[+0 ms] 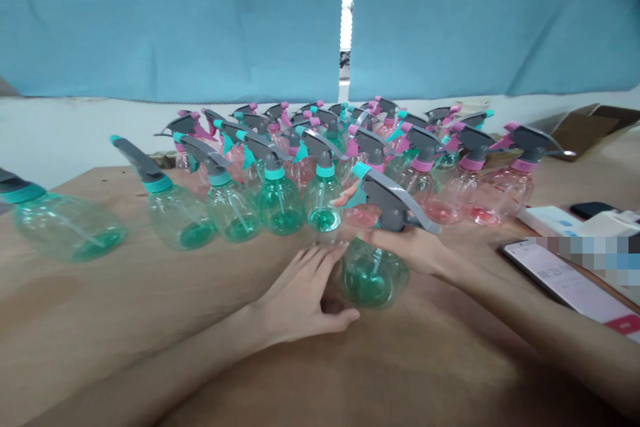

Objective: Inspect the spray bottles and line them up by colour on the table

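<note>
A green spray bottle [370,280] with a grey and teal trigger head stands in front of me. My right hand [407,247] is wrapped around its neck just below the trigger head, with a finger reaching to the teal trigger. Just left of the bottle is my left hand [313,293], its fingers extended and thumb apart, holding nothing. Whether its fingertips touch the bottle is hard to tell. Behind the hands a row of similar spray bottles starts with a clear green one [324,203] and a deeper green one [281,203].
Pink spray bottles [500,193] stand at the right, with several more behind. A tilted-looking green bottle [70,227] is at far left. A phone [575,287] lies on the wooden table [125,333] by my right arm. An open cardboard box [590,130] sits back right; blue curtains [200,20] hang behind.
</note>
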Available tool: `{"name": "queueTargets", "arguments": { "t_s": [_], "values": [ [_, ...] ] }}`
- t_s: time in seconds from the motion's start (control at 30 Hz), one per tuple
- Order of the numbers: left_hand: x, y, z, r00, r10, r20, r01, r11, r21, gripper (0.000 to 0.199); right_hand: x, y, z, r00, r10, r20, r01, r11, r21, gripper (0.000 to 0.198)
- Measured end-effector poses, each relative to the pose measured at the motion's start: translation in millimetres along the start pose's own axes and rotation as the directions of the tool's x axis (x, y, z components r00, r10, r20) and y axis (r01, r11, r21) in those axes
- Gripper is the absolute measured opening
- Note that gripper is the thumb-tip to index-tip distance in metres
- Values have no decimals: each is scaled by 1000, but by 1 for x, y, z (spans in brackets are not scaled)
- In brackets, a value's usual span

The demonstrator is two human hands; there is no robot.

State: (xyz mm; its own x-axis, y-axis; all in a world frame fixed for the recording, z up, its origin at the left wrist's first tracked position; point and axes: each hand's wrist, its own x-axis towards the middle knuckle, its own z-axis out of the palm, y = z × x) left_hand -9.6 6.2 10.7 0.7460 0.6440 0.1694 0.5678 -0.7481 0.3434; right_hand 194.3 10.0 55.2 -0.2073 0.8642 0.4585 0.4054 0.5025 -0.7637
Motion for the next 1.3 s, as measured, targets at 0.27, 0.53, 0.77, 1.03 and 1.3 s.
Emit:
{"name": "queueTargets", "arguments": {
  "t_s": [0.27,0.53,0.77,1.03,1.3],
  "values": [
    [-14,10,-4,998,-58,-35,58,998,-8,79,3,3,6,998,-58,29,50,971,233,39],
    [-39,14,-14,993,-99,-58,98,995,-20,70,6,-7,24,991,-105,79,75,946,314,43],
    [-70,12,-24,977,-163,-133,158,986,-49,58,8,-32,53,985,-136,109,98,948,303,43],
    [-108,17,-41,924,-284,-257,243,953,-179,52,12,-68,105,973,-177,150,118,934,337,39],
    [-142,17,-43,779,-498,-381,438,867,-239,59,19,-91,159,959,-161,231,75,937,340,37]
  ]
}}
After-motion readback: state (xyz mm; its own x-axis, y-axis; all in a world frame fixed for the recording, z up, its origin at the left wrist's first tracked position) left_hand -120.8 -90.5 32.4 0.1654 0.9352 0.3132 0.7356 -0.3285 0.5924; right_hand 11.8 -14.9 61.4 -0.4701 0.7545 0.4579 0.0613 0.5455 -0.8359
